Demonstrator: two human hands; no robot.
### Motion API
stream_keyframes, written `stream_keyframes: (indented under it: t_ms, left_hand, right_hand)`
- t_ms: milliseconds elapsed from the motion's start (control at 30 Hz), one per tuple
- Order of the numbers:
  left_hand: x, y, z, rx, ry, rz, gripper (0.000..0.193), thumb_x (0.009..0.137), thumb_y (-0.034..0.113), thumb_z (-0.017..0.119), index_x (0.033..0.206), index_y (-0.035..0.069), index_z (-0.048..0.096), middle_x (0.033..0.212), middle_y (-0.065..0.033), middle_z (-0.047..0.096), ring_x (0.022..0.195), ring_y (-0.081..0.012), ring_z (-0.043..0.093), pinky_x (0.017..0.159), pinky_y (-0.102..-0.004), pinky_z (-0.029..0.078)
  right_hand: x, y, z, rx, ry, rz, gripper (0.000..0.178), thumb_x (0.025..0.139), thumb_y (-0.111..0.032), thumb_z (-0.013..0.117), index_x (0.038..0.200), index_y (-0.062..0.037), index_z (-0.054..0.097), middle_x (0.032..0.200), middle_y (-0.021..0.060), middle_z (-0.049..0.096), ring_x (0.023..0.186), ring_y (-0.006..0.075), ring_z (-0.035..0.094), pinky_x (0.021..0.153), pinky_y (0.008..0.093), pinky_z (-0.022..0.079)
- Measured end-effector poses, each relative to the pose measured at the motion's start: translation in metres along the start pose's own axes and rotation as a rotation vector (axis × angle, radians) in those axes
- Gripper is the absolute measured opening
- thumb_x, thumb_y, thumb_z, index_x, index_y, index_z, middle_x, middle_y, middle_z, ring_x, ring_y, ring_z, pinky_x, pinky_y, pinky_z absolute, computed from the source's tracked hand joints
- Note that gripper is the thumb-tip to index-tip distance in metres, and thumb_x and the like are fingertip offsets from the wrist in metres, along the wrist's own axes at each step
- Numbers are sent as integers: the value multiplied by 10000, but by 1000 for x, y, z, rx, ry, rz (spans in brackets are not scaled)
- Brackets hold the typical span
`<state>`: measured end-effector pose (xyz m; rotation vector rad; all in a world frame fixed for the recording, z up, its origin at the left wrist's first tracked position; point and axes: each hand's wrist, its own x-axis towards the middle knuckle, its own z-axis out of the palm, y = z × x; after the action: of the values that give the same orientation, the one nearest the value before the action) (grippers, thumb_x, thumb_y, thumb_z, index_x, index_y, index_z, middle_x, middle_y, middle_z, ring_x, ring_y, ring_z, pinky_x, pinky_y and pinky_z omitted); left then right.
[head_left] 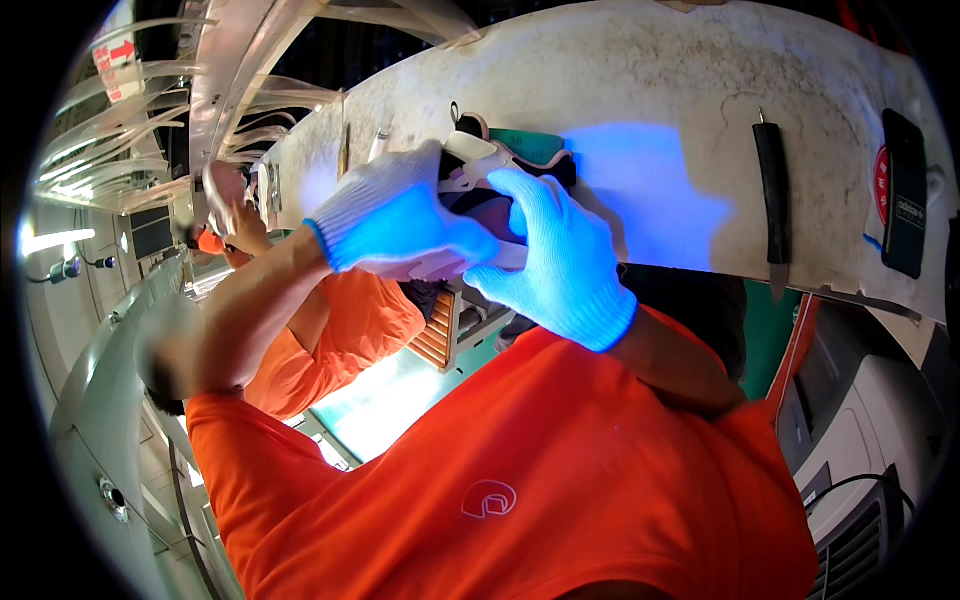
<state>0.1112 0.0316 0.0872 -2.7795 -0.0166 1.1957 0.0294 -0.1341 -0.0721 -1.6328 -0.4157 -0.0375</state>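
Note:
Both my hands wear knitted gloves, lit blue by a patch of light, and are on a shoe (480,208) at the near edge of the table. Its pale parts and dark, purplish inside show between my fingers; most of it is covered. My left hand (405,215) wraps around the shoe's left side. On the other side, my right hand (560,255) has its thumb and fingers bent against it. Just beyond lies a dark piece with pale edging and a green panel (540,148); whether it belongs to the same shoe I cannot tell.
On the worn pale table (690,80), a black-handled pointed tool (771,190) and a dark phone-like slab (903,195) lie to the right. Another person in an orange shirt (350,335) works at the left. Clear curved strips (120,150) hang at the upper left.

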Motion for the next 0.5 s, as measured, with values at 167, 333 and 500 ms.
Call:
stream_keyframes:
  t_ms: [167,333,500]
  left_hand:
    - [-1,13,0,26,26,-49,1031,764,750,849,1283,-126,687,1151,-315,793,1042,-422,810,901,-474,618]
    - [5,-36,-6,-324,-73,188,935,868,739,764,1307,-86,749,1206,-287,790,1202,-349,768,1029,-398,568]
    - [-24,-104,11,-840,-112,439,1177,924,818,709,1617,-114,519,1548,-265,659,1469,-323,626,1233,-437,476]
  right_hand:
    - [0,-1,9,-38,49,-37,980,671,-225,1071,1509,-107,577,1207,121,710,992,295,761,831,422,641]
    - [-5,-1,9,-117,109,-146,964,671,-239,1070,1502,-119,597,1135,102,694,943,272,737,796,404,627]
    - [-17,1,-3,-18,106,-156,958,662,-262,1081,1488,-107,623,1045,69,646,852,234,666,766,375,605]
